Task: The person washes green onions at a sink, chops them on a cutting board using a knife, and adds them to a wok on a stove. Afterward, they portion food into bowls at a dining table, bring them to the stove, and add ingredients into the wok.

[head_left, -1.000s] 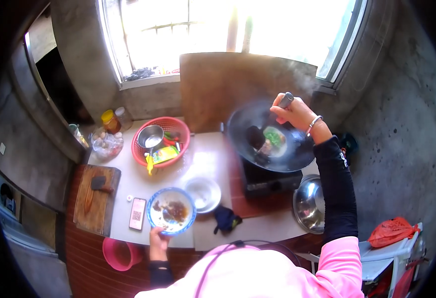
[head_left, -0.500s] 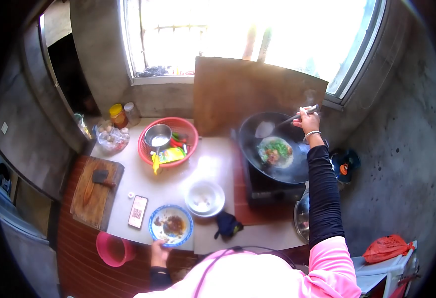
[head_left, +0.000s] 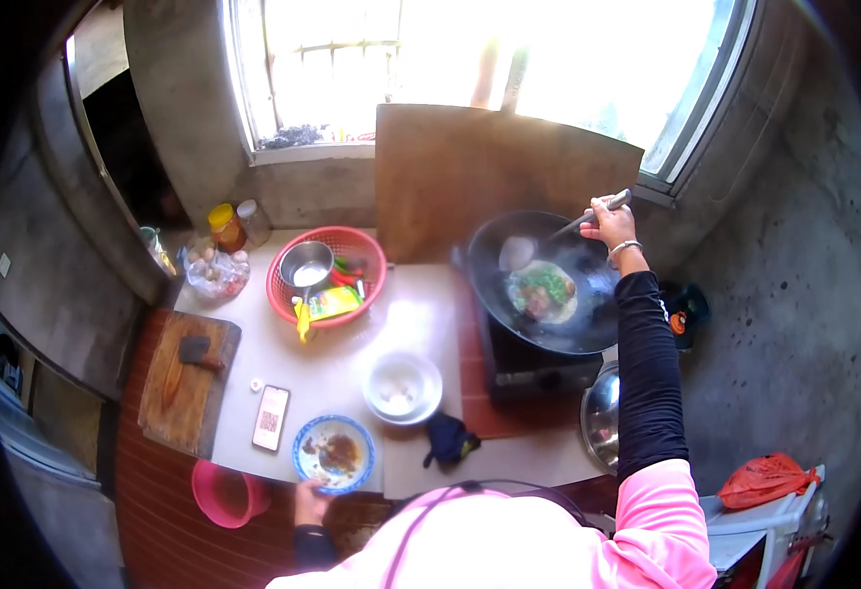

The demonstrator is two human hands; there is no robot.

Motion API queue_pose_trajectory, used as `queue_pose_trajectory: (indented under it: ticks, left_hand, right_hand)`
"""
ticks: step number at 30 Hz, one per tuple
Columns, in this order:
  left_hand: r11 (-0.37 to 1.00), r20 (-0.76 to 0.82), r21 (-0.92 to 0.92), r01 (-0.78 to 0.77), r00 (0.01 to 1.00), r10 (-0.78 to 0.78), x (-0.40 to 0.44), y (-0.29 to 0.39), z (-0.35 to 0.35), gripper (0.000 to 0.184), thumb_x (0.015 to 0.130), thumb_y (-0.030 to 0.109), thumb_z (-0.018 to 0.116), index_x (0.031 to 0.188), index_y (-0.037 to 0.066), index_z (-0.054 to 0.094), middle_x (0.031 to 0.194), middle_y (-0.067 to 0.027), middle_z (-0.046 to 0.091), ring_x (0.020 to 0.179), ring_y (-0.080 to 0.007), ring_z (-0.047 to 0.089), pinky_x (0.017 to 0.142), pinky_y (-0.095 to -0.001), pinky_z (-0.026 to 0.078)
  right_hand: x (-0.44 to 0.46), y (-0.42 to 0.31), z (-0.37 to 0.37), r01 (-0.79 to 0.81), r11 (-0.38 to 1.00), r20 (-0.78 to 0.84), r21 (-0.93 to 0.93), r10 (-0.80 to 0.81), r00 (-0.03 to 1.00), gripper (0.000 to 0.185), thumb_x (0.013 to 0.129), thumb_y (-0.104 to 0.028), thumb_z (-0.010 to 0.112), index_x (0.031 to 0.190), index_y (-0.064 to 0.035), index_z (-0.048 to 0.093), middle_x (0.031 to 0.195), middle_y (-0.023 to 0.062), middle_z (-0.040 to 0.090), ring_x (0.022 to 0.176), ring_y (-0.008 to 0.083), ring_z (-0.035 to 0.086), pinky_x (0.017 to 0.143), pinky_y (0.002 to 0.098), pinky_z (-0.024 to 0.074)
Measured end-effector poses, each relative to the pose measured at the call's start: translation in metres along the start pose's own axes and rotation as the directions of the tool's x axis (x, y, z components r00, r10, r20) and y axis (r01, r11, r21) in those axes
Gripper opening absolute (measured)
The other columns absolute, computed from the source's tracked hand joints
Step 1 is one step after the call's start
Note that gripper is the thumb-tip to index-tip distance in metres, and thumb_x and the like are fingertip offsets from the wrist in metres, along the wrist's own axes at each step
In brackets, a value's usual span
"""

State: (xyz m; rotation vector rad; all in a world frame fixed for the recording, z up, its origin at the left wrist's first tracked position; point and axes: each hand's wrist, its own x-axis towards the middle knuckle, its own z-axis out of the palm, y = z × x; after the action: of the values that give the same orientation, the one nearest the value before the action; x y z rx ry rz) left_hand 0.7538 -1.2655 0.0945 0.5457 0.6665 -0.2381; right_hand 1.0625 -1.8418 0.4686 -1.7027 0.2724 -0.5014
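My right hand (head_left: 609, 224) is closed round the handle of a spatula (head_left: 521, 252), whose blade rests at the upper left inside a black wok (head_left: 592, 319). A round, pale food with green and reddish pieces (head_left: 542, 292) lies in the wok, which stands on a black stove (head_left: 538, 378). At the table's front edge, my left hand (head_left: 311, 504) grips the lower rim of a blue-rimmed bowl (head_left: 334, 454) with brown sauce inside. Its fingers are partly hidden under the rim. Right of that bowl is a pale bowl (head_left: 403, 388) with a little white matter in it.
A red basket (head_left: 379, 280) holds a metal pot, peppers and a yellow packet. Left are a phone (head_left: 270, 417), a cutting board (head_left: 183, 393) with a cleaver, and a bag of eggs (head_left: 216, 273). A dark cloth (head_left: 449, 439) and metal basin (head_left: 599, 417) lie near the front edge.
The spatula blade has moved from beside the food to the wok's upper left, and my right hand has shifted right. The blue-rimmed bowl sits slightly lower, still in my left hand.
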Motion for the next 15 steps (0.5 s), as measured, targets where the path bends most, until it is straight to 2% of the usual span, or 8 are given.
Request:
queue_pose_trajectory:
  ticks: [2,4,8,12,15]
  left_hand:
    - [0.995,0.035,0.093,-0.047,0.998,0.044,-0.004,-0.001,-0.001,0.061,0.065,0.001,0.044,0.124,-0.005,0.031,0.115,-0.0220,0.044,0.106,-0.0390,0.047,0.088,-0.0527,0.044]
    - [0.996,0.013,0.083,-0.043,0.999,0.042,-0.008,0.000,0.005,0.060,0.065,0.000,0.044,0.124,-0.005,0.031,0.115,-0.0217,0.044,0.105,-0.0384,0.047,0.087,-0.0521,0.044]
    - [0.994,-0.001,0.093,-0.051,0.999,0.052,-0.005,-0.002,0.001,0.057,0.065,-0.002,0.044,0.121,-0.004,0.034,0.113,-0.0204,0.045,0.104,-0.0364,0.049,0.085,-0.0501,0.046]
    - [0.996,-0.019,0.082,-0.032,0.999,0.034,0.001,-0.003,-0.004,0.055,0.064,-0.003,0.044,0.118,-0.004,0.037,0.112,-0.0194,0.047,0.102,-0.0353,0.049,0.084,-0.0489,0.046]
    - [0.998,-0.015,0.058,-0.016,1.000,0.017,0.002,-0.005,-0.004,0.053,0.064,-0.004,0.044,0.117,-0.004,0.039,0.110,-0.0186,0.048,0.101,-0.0345,0.050,0.083,-0.0481,0.046]
  right_hand:
    - [-0.001,0.003,-0.001,0.000,1.000,0.003,-0.029,0.000,1.000,0.021,0.085,-0.017,0.055,0.095,0.0012,0.051,0.080,0.0123,0.059,0.055,0.0192,0.062,0.046,0.0292,0.0542]
    - [-0.004,0.001,-0.002,-0.004,0.991,0.011,-0.135,0.006,1.000,0.021,0.085,-0.017,0.055,0.094,0.0013,0.051,0.079,0.0115,0.059,0.053,0.0186,0.061,0.045,0.0284,0.0535]
    - [-0.008,0.000,-0.007,0.031,0.983,0.040,-0.180,-0.024,0.999,0.020,0.084,-0.017,0.055,0.095,-0.0012,0.050,0.081,0.0133,0.060,0.056,0.0201,0.062,0.048,0.0302,0.0543]
    - [-0.020,-0.016,-0.015,0.013,0.995,0.060,-0.100,-0.007,0.998,0.018,0.085,-0.016,0.055,0.093,-0.0003,0.052,0.080,0.0115,0.059,0.056,0.0182,0.062,0.048,0.0288,0.0543]
    - [-0.033,-0.031,-0.027,0.012,0.996,0.218,-0.092,0.008,0.976,0.017,0.085,-0.017,0.055,0.093,-0.0034,0.051,0.082,0.0110,0.060,0.060,0.0175,0.062,0.053,0.0291,0.0548]
